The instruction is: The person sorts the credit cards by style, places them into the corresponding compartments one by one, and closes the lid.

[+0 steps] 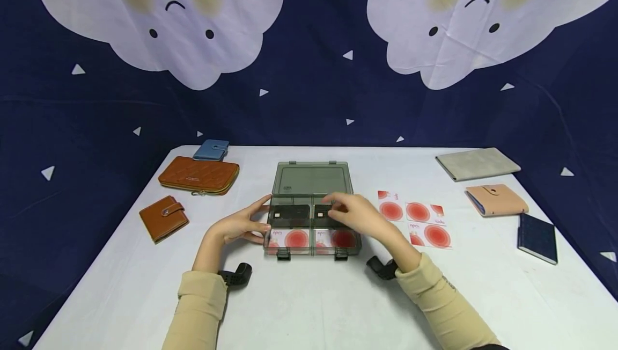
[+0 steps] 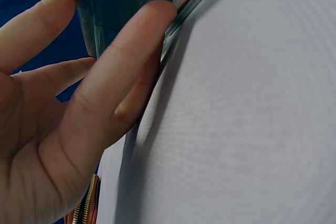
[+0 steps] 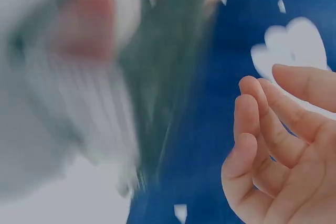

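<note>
A translucent grey-green plastic case [image 1: 316, 179] lies with its lid raised at the table's middle. Behind its dividers are a black chip card [image 1: 291, 221] at left, a second black chip card [image 1: 324, 222] at right, and red-and-white cards [image 1: 295, 238] along the front. My left hand [image 1: 236, 225] rests against the case's left side, fingers spread and mostly straight; the left wrist view has its fingertips [image 2: 163, 11] on the wall. Over the right-hand black card is my right hand [image 1: 359, 216], its fingers loosely bent; the right wrist view has nothing in this hand [image 3: 283, 150].
Three red-and-white cards [image 1: 429, 235] lie right of the case. A blue wallet [image 1: 211, 150], a brown zip wallet [image 1: 198, 174] and a brown snap wallet [image 1: 164, 219] are at left. Grey [image 1: 478, 164], peach [image 1: 499, 199] and navy [image 1: 537, 236] wallets lie at right.
</note>
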A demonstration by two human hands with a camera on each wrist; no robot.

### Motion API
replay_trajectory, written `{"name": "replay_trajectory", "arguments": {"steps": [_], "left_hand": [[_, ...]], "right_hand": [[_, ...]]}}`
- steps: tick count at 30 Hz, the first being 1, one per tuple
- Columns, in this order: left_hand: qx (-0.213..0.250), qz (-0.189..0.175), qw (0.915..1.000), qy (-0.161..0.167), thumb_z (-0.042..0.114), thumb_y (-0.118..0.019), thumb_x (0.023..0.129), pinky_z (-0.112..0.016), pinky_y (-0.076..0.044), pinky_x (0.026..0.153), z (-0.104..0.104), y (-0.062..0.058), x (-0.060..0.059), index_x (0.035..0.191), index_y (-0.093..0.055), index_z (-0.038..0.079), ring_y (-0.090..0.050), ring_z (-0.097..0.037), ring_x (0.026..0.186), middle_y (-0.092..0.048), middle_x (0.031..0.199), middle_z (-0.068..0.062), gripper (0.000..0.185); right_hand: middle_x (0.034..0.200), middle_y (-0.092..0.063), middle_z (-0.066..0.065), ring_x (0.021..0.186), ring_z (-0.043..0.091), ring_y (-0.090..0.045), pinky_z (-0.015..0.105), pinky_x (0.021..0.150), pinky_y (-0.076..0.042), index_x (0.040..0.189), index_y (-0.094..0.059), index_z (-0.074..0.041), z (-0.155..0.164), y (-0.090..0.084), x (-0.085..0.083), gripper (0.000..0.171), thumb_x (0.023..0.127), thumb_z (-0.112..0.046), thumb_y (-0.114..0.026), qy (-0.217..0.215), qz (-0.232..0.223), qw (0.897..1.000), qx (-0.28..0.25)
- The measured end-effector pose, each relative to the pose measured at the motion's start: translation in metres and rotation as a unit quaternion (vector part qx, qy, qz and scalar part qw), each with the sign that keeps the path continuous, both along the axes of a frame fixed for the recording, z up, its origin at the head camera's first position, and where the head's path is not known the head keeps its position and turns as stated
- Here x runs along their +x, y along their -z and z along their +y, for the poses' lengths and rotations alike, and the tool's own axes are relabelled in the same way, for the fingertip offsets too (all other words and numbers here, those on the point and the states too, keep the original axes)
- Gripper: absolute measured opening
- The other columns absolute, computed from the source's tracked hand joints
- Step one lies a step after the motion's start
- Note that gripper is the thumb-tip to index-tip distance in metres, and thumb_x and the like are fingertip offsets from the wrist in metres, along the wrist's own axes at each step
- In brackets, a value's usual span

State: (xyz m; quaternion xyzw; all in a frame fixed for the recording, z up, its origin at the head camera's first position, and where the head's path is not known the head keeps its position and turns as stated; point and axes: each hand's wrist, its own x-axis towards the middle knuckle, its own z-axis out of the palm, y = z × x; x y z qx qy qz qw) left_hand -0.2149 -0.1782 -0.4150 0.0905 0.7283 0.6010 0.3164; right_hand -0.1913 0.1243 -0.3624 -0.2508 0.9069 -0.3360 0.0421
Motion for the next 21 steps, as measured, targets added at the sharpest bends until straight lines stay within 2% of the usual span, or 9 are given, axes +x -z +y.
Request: {"name": "replay_trajectory", "arguments": {"steps": [4, 7, 10, 13, 15, 16, 18, 19, 21], "left_hand": [[0.002, -0.001, 1.0, 0.0, 0.002, -0.059, 0.088, -0.039, -0.055, 0.076, 0.0, -0.001, 0.001, 0.15, -0.001, 0.019, -0.055, -0.02, 0.089, -0.004, 0.151, -0.023, 0.087], [0.005, -0.003, 1.0, 0.001, 0.001, -0.059, 0.088, -0.039, -0.055, 0.076, 0.0, -0.001, 0.001, 0.15, -0.001, 0.019, -0.055, -0.02, 0.088, -0.004, 0.151, -0.023, 0.087], [0.008, -0.006, 0.9999, 0.002, 0.0, -0.059, 0.088, -0.039, -0.055, 0.076, 0.0, -0.001, 0.001, 0.15, -0.001, 0.019, -0.055, -0.019, 0.087, -0.003, 0.15, -0.023, 0.087], [0.01, -0.007, 0.9999, 0.002, 0.0, -0.059, 0.088, -0.039, -0.055, 0.076, 0.0, -0.001, 0.001, 0.15, -0.001, 0.019, -0.056, -0.019, 0.087, -0.003, 0.15, -0.024, 0.088], [0.011, -0.008, 0.9999, 0.003, 0.0, -0.059, 0.088, -0.039, -0.055, 0.076, 0.0, -0.001, 0.001, 0.15, -0.001, 0.019, -0.056, -0.019, 0.087, -0.003, 0.15, -0.023, 0.088], [0.011, -0.007, 0.9999, 0.002, 0.0, -0.059, 0.088, -0.039, -0.055, 0.076, -0.001, -0.001, 0.001, 0.15, -0.001, 0.019, -0.056, -0.019, 0.087, -0.003, 0.151, -0.023, 0.088], [0.013, -0.007, 0.9999, 0.002, 0.001, -0.059, 0.088, -0.039, -0.055, 0.076, -0.001, -0.001, 0.001, 0.15, -0.001, 0.019, -0.056, -0.019, 0.086, -0.003, 0.151, -0.023, 0.088], [0.013, -0.007, 0.9999, 0.003, 0.001, -0.059, 0.088, -0.039, -0.055, 0.077, -0.001, -0.001, 0.001, 0.15, -0.001, 0.02, -0.056, -0.018, 0.086, -0.003, 0.151, -0.023, 0.088], [0.014, -0.007, 0.9999, 0.003, 0.001, -0.059, 0.088, -0.039, -0.055, 0.077, -0.001, -0.001, 0.001, 0.15, -0.001, 0.02, -0.056, -0.018, 0.086, -0.003, 0.151, -0.023, 0.087]], "right_hand": [[0.086, -0.065, 0.007, 0.075, 0.019, -0.059, 0.033, 0.067, -0.049, 0.117, -0.06, -0.007, 0.034, -0.008, -0.016, 0.031, 0.087, -0.013, -0.061, 0.064, 0.004, 0.998, -0.024], [0.089, -0.065, 0.012, 0.08, 0.025, -0.06, 0.037, 0.071, -0.048, 0.119, -0.058, -0.003, 0.057, -0.005, -0.027, 0.035, 0.087, -0.014, -0.06, 0.11, -0.01, 0.994, -0.007], [0.103, -0.061, 0.022, 0.094, 0.037, -0.057, 0.047, 0.078, -0.048, 0.123, -0.055, 0.002, 0.072, 0.002, -0.033, 0.042, 0.087, -0.019, -0.058, 0.149, -0.035, 0.985, 0.076], [0.113, -0.053, 0.029, 0.105, 0.046, -0.049, 0.056, 0.083, -0.043, 0.12, -0.056, 0.004, 0.078, 0.006, -0.034, 0.046, 0.087, -0.028, -0.057, 0.179, -0.067, 0.962, 0.194], [0.112, -0.051, 0.029, 0.106, 0.048, -0.046, 0.06, 0.083, -0.041, 0.107, -0.063, 0.001, 0.077, 0.009, -0.033, 0.041, 0.085, -0.033, -0.058, 0.189, -0.091, 0.943, 0.258], [0.109, -0.052, 0.028, 0.105, 0.047, -0.045, 0.06, 0.082, -0.04, 0.101, -0.065, -0.001, 0.076, 0.01, -0.032, 0.038, 0.084, -0.034, -0.06, 0.189, -0.1, 0.937, 0.276], [0.104, -0.052, 0.027, 0.103, 0.046, -0.045, 0.061, 0.081, -0.039, 0.089, -0.064, -0.004, 0.074, 0.012, -0.031, 0.031, 0.083, -0.034, -0.063, 0.179, -0.107, 0.933, 0.293], [0.103, -0.052, 0.026, 0.103, 0.045, -0.045, 0.061, 0.081, -0.039, 0.088, -0.064, -0.004, 0.073, 0.013, -0.03, 0.029, 0.082, -0.033, -0.064, 0.171, -0.107, 0.934, 0.296], [0.107, -0.052, 0.026, 0.104, 0.046, -0.045, 0.062, 0.081, -0.039, 0.096, -0.063, -0.005, 0.072, 0.015, -0.03, 0.03, 0.08, -0.029, -0.068, 0.15, -0.101, 0.939, 0.292]]}}
